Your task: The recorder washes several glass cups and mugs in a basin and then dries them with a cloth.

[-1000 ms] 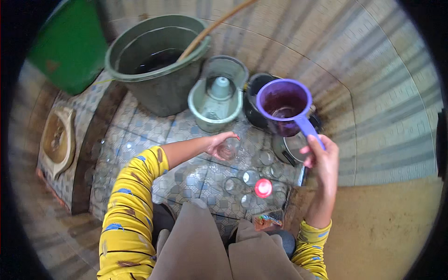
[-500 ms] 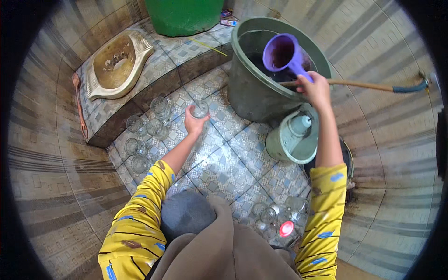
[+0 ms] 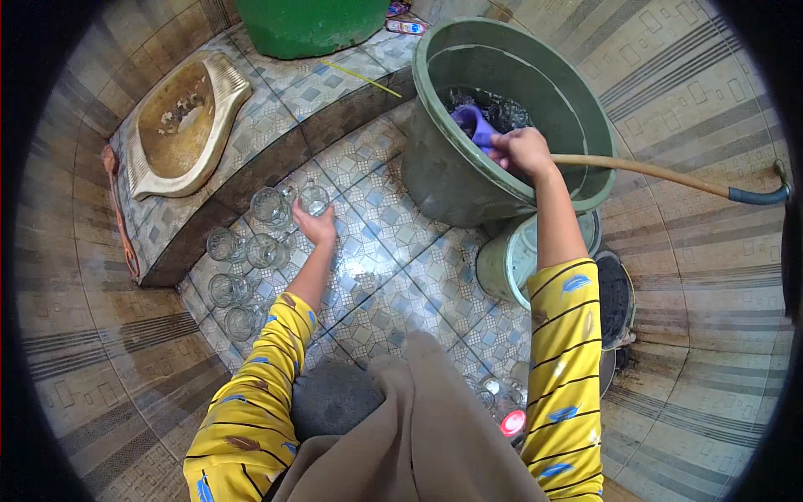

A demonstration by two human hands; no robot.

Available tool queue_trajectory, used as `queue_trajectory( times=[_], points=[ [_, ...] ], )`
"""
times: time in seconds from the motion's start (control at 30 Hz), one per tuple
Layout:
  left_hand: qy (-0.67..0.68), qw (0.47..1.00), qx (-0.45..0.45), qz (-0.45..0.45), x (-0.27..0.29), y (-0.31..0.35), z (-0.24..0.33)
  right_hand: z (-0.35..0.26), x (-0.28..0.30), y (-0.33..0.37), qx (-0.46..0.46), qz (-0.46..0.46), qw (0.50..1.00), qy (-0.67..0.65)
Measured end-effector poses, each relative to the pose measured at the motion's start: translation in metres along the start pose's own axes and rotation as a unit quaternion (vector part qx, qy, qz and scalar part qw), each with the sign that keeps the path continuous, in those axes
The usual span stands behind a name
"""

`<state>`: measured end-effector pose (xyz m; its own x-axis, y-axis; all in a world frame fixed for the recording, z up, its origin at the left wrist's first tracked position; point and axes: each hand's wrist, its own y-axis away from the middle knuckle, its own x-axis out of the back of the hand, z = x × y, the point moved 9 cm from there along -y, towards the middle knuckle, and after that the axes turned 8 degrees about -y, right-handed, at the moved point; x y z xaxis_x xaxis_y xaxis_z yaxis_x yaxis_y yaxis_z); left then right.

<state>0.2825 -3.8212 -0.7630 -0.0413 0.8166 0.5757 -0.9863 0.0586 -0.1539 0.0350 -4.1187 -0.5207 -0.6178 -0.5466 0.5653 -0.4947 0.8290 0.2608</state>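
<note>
My left hand [image 3: 315, 226] has its fingers around a clear glass [image 3: 314, 200] low over the tiled floor, at the right end of a group of glass mugs [image 3: 266, 251]. Whether the glass touches the floor I cannot tell. Over the rim of a large grey-green tub [image 3: 431, 109], my right hand [image 3: 527, 152] is closed on the handle of a purple water dipper [image 3: 477, 125]. The dipper's bowl is down in the tub, at the dark, rippling water [image 3: 510, 109].
A brown hose [image 3: 644, 165] crosses the tub's right rim. Below the tub stands a smaller pale green bucket [image 3: 499, 272]. More glassware [image 3: 493, 389] and a red lid [image 3: 513, 422] lie near my right sleeve. A squat toilet [image 3: 180, 125] and green container [image 3: 309, 29] occupy the raised ledge.
My right hand has lowered the dipper from above the rim into the tub. My left hand has carried its glass left, close to the mugs. The view has shifted slightly.
</note>
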Motion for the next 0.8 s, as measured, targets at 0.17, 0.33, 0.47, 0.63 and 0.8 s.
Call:
queue_trajectory(
  times=[0.17, 0.33, 0.47, 0.63, 0.8],
  points=[
    [0.045, 0.997, 0.052, 0.021, -0.002, -0.006, -0.029, 0.011, 0.04, 0.038, -0.025, 0.163, 0.919, -0.358],
    [-0.107, 0.981, 0.147, -0.063, 0.003, 0.046, -0.017, 0.008, 0.095, 0.117, 0.089, 0.22, 0.809, -0.538],
    [0.112, 0.92, -0.03, -0.374, -0.026, 0.148, 0.063, -0.003, 0.152, 0.19, 0.193, 0.23, 0.787, -0.54],
    [0.014, 0.6, -0.449, -0.662, 0.036, 0.345, 0.179, 0.011, 0.211, 0.319, 0.209, 0.3, 0.797, -0.48],
    [-0.008, 0.447, -0.546, -0.709, 0.033, 0.501, 0.185, 0.07, 0.229, 0.443, 0.143, 0.39, 0.836, -0.359]
  ],
)
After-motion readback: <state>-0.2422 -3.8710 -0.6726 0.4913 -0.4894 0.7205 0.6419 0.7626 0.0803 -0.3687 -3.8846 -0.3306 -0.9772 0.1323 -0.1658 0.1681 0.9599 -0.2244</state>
